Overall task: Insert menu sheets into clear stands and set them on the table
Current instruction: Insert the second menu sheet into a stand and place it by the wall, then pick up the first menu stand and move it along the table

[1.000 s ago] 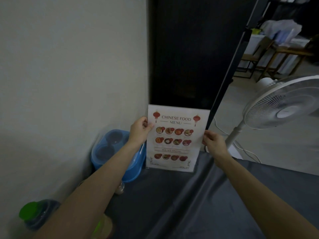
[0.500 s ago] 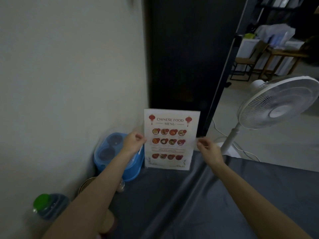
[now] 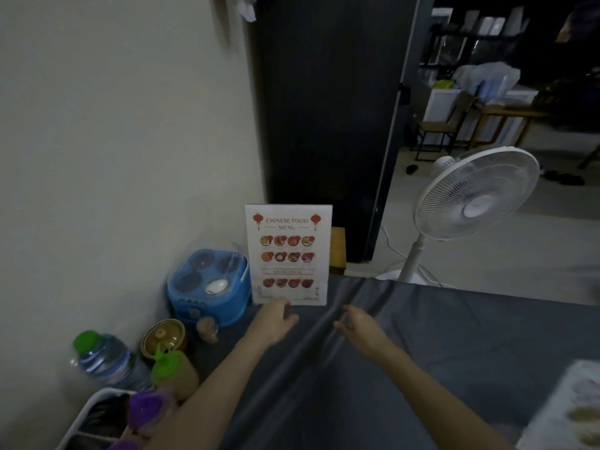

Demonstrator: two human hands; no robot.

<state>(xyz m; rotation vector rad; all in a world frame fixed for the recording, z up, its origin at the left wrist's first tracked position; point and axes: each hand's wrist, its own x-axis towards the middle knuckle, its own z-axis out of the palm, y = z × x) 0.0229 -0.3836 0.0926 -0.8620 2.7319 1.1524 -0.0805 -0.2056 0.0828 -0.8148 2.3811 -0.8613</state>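
Observation:
A clear stand holding a "Chinese Food Menu" sheet (image 3: 288, 254) stands upright at the far edge of the table, which is covered in a dark grey cloth (image 3: 422, 352). My left hand (image 3: 274, 321) is just below the stand's lower left corner, fingertips at its base, fingers curled loosely. My right hand (image 3: 358, 326) hovers apart from the stand, to the lower right, fingers spread and holding nothing. Another printed sheet (image 3: 571, 407) lies at the table's right edge, blurred.
A blue lidded container (image 3: 209, 287) sits left of the stand by the wall. A water bottle (image 3: 104, 358), jars and a green-capped bottle (image 3: 172, 368) line the left side. A white standing fan (image 3: 470, 196) is beyond the table at the right.
The stand went down from the air onto the table's far edge. Both hands slid off its sides and dropped lower; the right hand has let go.

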